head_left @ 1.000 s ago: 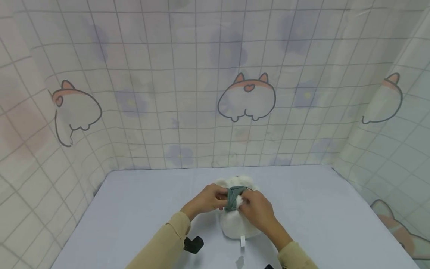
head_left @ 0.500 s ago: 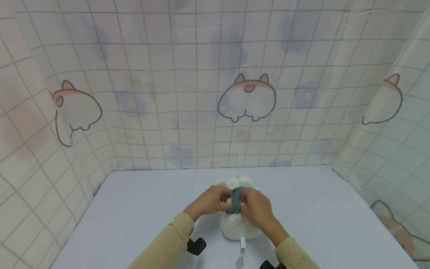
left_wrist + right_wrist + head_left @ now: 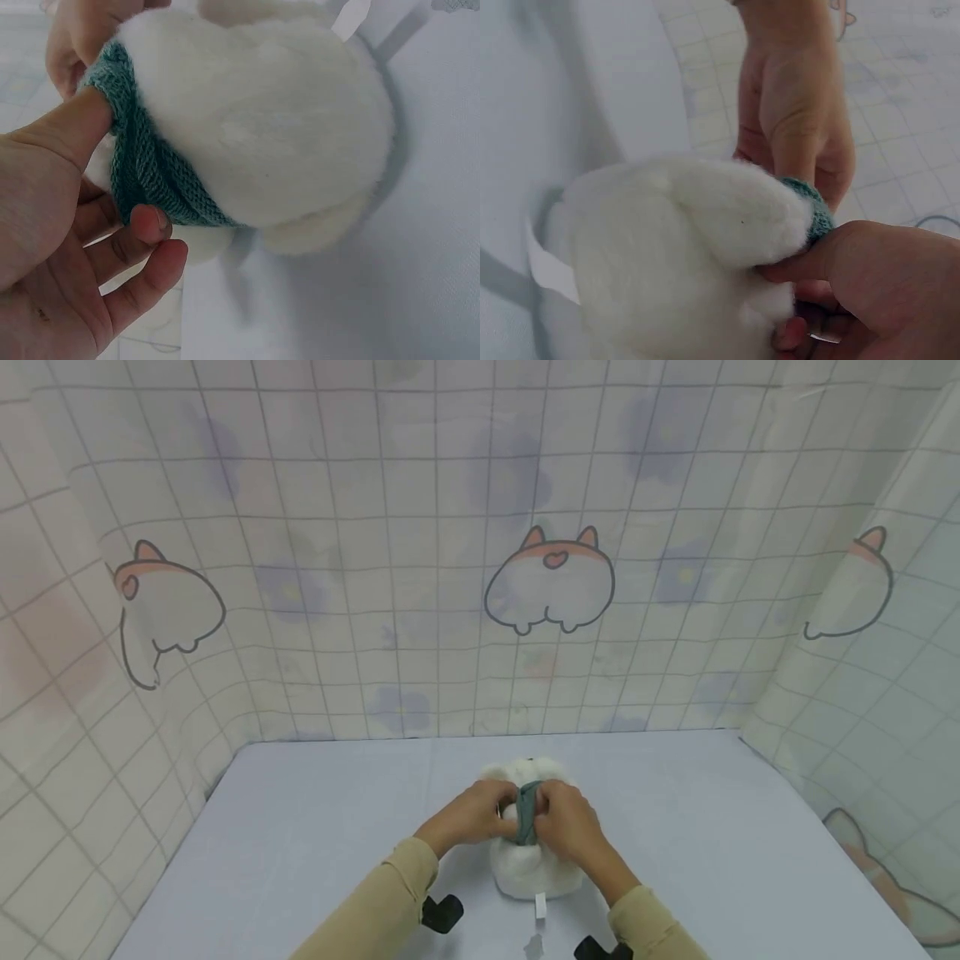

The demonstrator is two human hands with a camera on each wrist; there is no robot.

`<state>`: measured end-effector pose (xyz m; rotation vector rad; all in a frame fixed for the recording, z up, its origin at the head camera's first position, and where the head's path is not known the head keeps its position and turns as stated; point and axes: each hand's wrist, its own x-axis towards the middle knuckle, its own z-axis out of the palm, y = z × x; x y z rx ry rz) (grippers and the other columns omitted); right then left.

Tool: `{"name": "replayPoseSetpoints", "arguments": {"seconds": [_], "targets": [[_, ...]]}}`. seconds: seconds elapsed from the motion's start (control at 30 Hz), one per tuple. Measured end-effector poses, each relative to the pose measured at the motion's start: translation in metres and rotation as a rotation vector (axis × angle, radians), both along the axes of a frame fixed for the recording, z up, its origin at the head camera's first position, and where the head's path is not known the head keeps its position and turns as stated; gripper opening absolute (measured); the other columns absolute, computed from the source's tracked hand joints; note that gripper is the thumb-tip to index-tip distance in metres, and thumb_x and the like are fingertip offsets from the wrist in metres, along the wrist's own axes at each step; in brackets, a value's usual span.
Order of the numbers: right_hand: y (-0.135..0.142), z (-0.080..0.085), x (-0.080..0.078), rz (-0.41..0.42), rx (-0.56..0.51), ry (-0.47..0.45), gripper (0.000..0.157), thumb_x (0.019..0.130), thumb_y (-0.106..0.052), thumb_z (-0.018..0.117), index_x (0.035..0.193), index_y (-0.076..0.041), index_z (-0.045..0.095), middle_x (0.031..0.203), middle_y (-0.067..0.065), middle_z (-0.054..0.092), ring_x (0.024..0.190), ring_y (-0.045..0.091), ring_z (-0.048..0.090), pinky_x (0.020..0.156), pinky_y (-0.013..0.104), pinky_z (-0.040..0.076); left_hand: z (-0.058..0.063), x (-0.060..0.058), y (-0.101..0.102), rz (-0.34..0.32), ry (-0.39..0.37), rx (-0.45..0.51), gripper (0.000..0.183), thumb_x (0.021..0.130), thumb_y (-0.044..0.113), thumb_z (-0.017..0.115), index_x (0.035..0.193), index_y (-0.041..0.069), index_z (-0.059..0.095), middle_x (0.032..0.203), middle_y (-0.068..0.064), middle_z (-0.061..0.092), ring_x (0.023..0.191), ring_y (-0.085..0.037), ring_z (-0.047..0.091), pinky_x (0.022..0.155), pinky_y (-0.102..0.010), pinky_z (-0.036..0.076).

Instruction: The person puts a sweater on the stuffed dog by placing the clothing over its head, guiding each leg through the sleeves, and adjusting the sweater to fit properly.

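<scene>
A white plush toy (image 3: 528, 872) lies on the table, its fluffy body filling much of the left wrist view. Around it runs a teal knitted band (image 3: 154, 165), twisted into folds. My left hand (image 3: 474, 814) pinches the band's edge, the thumb hooked over the knit while two fingers stay loosely bent below it. On the other side, my right hand (image 3: 573, 825) grips the band, with the thumb close against the white fur in the right wrist view. The right fingertips are partly hidden behind the plush (image 3: 645, 255).
A white fabric tag (image 3: 541, 906) sticks out from the toy's near end. A small grey patch (image 3: 533, 947) lies on the white tabletop (image 3: 322, 810) in front of it. Gridded cloth with cartoon prints (image 3: 551, 581) hangs behind and at both sides.
The band has narrowed and stands more upright between the hands. My left hand has moved slightly right. White fluff beside my right fingers is no longer seen there.
</scene>
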<state>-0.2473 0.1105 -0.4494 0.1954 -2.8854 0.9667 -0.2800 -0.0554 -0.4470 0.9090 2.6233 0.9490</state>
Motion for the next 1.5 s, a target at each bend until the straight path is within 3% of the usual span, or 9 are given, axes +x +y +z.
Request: {"name": "replayPoseSetpoints", "arguments": {"seconds": [0.1, 0.37, 0.6, 0.8, 0.9, 1.0, 1.23, 1.33, 1.5], "targets": [[0.002, -0.001, -0.004, 0.022, -0.036, -0.057, 0.016, 0.068, -0.001, 0.062, 0.068, -0.012, 0.05, 0.063, -0.002, 0.049, 0.055, 0.013, 0.045, 0.048, 0.026, 0.034, -0.002, 0.0, 0.001, -0.006, 0.032, -0.027, 0.021, 0.077, 0.026, 0.072, 0.093, 0.019, 0.061, 0.077, 0.009, 0.055, 0.067, -0.004, 0.044, 0.059, -0.018, 0.04], [0.002, 0.006, -0.009, 0.052, 0.039, -0.073, 0.019, 0.069, -0.002, 0.066, 0.07, -0.013, 0.052, 0.067, -0.003, 0.05, 0.061, 0.013, 0.045, 0.052, 0.026, 0.034, -0.004, 0.002, 0.0, 0.041, 0.063, -0.095, 0.028, 0.079, 0.026, 0.068, 0.101, 0.02, 0.053, 0.08, 0.009, 0.054, 0.067, -0.006, 0.047, 0.058, -0.02, 0.04], [-0.001, 0.013, -0.013, 0.089, 0.141, -0.094, 0.023, 0.073, -0.011, 0.073, 0.072, -0.015, 0.05, 0.069, -0.003, 0.05, 0.061, 0.013, 0.045, 0.052, 0.026, 0.034, -0.006, 0.0, -0.001, 0.094, 0.06, -0.14, 0.034, 0.082, 0.044, 0.063, 0.105, 0.02, 0.055, 0.082, 0.01, 0.057, 0.069, -0.004, 0.05, 0.059, -0.02, 0.042], [-0.001, 0.011, -0.014, 0.062, 0.14, -0.126, 0.024, 0.074, -0.015, 0.074, 0.076, -0.015, 0.05, 0.074, -0.003, 0.052, 0.065, 0.014, 0.048, 0.055, 0.027, 0.037, -0.004, 0.0, -0.003, 0.053, 0.071, -0.132, 0.023, 0.09, 0.037, 0.054, 0.11, 0.025, 0.055, 0.097, 0.006, 0.061, 0.076, -0.007, 0.053, 0.064, -0.022, 0.044], [0.002, 0.009, -0.013, 0.082, 0.094, -0.105, 0.024, 0.074, -0.015, 0.074, 0.078, -0.014, 0.051, 0.077, -0.002, 0.053, 0.068, 0.013, 0.048, 0.058, 0.027, 0.039, -0.003, -0.001, -0.003, 0.035, 0.068, -0.122, 0.025, 0.089, 0.034, 0.055, 0.112, 0.025, 0.055, 0.105, 0.004, 0.062, 0.082, -0.008, 0.053, 0.069, -0.023, 0.044], [0.007, 0.006, -0.01, 0.137, 0.011, -0.071, 0.021, 0.075, -0.013, 0.073, 0.081, -0.013, 0.053, 0.077, 0.0, 0.053, 0.069, 0.011, 0.046, 0.059, 0.025, 0.039, -0.003, 0.0, -0.003, 0.041, 0.041, -0.087, 0.025, 0.084, 0.027, 0.059, 0.108, 0.023, 0.056, 0.101, 0.005, 0.062, 0.08, -0.009, 0.052, 0.068, -0.023, 0.044], [0.021, 0.001, -0.002, 0.247, -0.116, -0.014, 0.016, 0.082, -0.013, 0.066, 0.093, -0.012, 0.055, 0.08, 0.003, 0.052, 0.07, 0.01, 0.043, 0.058, 0.02, 0.039, -0.004, 0.002, 0.003, 0.125, 0.08, -0.034, 0.024, 0.079, 0.022, 0.068, 0.096, 0.022, 0.051, 0.089, 0.004, 0.061, 0.073, -0.009, 0.053, 0.062, -0.023, 0.043], [0.023, 0.004, 0.003, 0.251, -0.185, -0.027, 0.016, 0.084, -0.014, 0.063, 0.098, -0.009, 0.057, 0.089, 0.004, 0.057, 0.076, 0.011, 0.048, 0.062, 0.021, 0.043, -0.007, 0.003, 0.006, 0.155, 0.113, -0.009, 0.027, 0.077, 0.021, 0.071, 0.093, 0.023, 0.049, 0.09, 0.005, 0.061, 0.075, -0.007, 0.054, 0.064, -0.022, 0.043], [0.024, 0.006, 0.006, 0.164, -0.311, -0.058, 0.016, 0.085, -0.019, 0.064, 0.096, -0.008, 0.061, 0.091, 0.004, 0.061, 0.078, 0.01, 0.054, 0.061, 0.021, 0.046, -0.008, 0.005, 0.007, 0.177, 0.134, 0.053, 0.027, 0.074, 0.021, 0.073, 0.09, 0.023, 0.05, 0.089, 0.007, 0.06, 0.075, -0.007, 0.053, 0.063, -0.021, 0.043]]}}
